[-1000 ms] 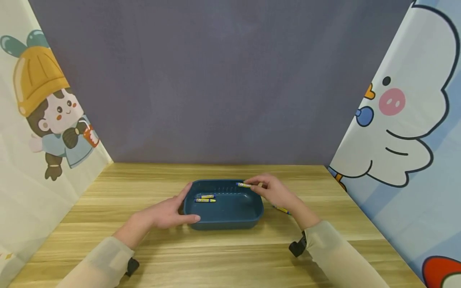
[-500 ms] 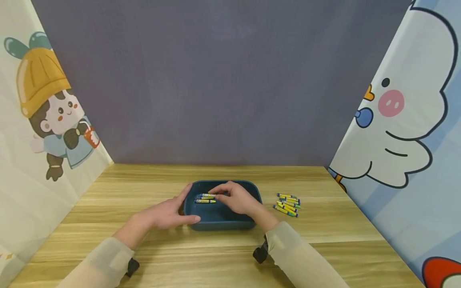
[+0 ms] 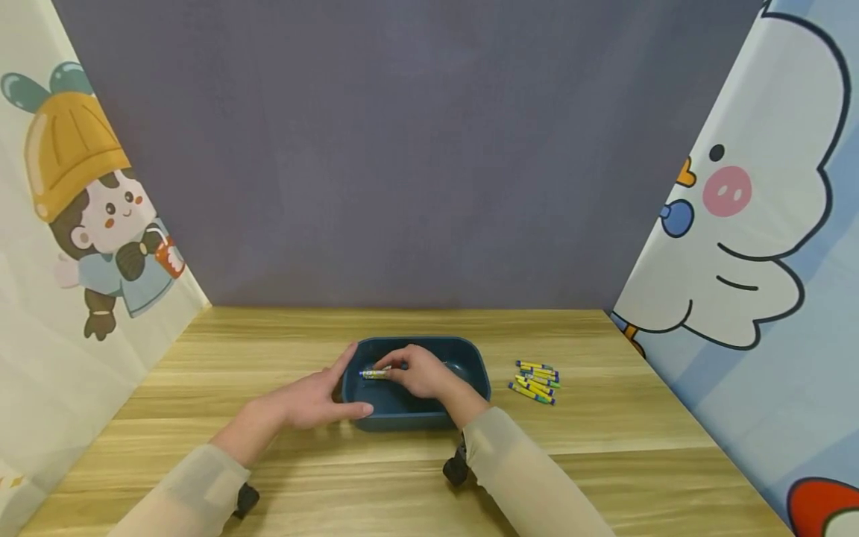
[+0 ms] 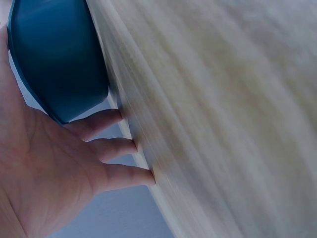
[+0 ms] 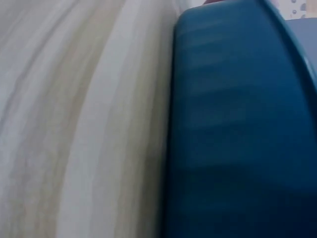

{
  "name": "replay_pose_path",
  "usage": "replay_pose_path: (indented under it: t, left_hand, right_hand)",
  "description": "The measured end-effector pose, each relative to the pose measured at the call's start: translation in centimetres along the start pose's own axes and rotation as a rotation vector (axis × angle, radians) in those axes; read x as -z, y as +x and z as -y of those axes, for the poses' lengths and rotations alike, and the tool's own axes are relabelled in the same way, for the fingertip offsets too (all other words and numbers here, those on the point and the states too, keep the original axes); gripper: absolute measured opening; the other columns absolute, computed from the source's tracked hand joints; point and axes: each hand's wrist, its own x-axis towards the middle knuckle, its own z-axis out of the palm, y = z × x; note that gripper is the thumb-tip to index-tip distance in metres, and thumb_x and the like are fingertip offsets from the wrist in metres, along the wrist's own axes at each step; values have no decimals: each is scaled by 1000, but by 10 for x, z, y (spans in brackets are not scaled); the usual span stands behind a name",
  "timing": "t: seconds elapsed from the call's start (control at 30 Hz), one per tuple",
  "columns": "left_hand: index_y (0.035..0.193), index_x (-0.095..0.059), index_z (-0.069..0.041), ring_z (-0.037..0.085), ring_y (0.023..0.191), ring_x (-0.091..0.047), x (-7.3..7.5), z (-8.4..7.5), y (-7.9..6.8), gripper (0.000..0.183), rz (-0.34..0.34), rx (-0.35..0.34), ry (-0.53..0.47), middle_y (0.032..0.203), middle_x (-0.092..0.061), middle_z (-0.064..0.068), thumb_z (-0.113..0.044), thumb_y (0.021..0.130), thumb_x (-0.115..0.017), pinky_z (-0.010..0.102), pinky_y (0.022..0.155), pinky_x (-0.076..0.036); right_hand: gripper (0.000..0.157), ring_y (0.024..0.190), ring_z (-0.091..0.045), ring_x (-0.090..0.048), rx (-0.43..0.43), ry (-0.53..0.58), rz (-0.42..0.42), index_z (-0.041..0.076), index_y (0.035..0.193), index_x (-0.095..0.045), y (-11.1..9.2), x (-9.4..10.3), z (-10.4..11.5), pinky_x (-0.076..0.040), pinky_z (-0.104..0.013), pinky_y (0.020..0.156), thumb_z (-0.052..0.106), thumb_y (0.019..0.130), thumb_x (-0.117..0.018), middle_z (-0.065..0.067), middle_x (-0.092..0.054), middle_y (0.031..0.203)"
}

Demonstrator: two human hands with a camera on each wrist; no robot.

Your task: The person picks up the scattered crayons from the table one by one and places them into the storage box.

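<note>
A dark blue tray [image 3: 429, 423] with raised walls stands on the table. My left hand [image 3: 312, 395] rests against its left end, thumb along the front and a finger at the back corner. In the left wrist view the left hand's straight, spread fingers [image 4: 116, 146] touch the tabletop beside the tray wall [image 4: 59, 54]. My right hand [image 3: 419, 373] is down inside the tray, pinching a yellow and blue crayon [image 3: 373, 374] near the left side. That hand covers part of the tray's inside, so other crayons under it are hard to tell apart. The right wrist view shows mostly the tray's outer wall [image 5: 237, 109].
Several yellow and blue crayons [image 3: 535, 382] lie in a loose pile on the wooden table [image 3: 322, 485], right of the tray. A grey panel [image 3: 403, 164] rises behind the table, and printed cartoon panels flank it on both sides.
The right hand carried a crayon left from the tray's right rear rim, lowering it beside the crayons at the left. The left hand has stayed put. The pile at right has come into view.
</note>
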Motion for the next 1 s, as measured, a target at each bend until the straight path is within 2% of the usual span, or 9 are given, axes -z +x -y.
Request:
replay_pose_path:
  t: [0.13,0.3,0.63,0.77,1.0]
  left_hand:
    - [177,13,-25,44,149,-56,0,0,0,122,8,9,-4,169,-44,30,-75,99,-66,65,118,-47]
    - [177,14,-27,48,153,-51,0,1,0,122,6,14,-3,172,-38,32,-75,99,-66,66,119,-45]
    - [177,13,-25,50,154,-48,-1,-1,-1,122,-3,13,-14,174,-33,33,-74,99,-67,67,120,-44]
    - [177,12,-25,51,155,-47,-1,-1,-2,122,-2,16,-18,175,-31,33,-74,99,-67,67,121,-43]
    - [177,13,-27,52,155,-46,-1,-2,-2,122,-7,19,-10,174,-32,33,-75,98,-67,68,121,-43]
  right_hand:
    - [24,108,-17,-64,-20,-36,29,23,129,-83,-1,-2,1,-56,-44,99,18,110,-69,-1,-76,122]
    - [23,126,-23,-70,-35,-60,48,23,127,-83,-2,-3,3,-57,-48,109,15,108,-72,1,-79,131]
    - [19,117,-21,-74,-69,-97,7,24,116,-87,0,-6,1,-59,-44,103,12,102,-80,2,-83,119]
    - [19,117,-21,-74,-83,-99,3,24,115,-88,-1,-6,1,-59,-44,104,13,102,-80,2,-83,118]
    - [20,105,-15,-69,-73,-103,-1,24,117,-87,-1,-5,1,-59,-40,95,13,101,-81,2,-80,116]
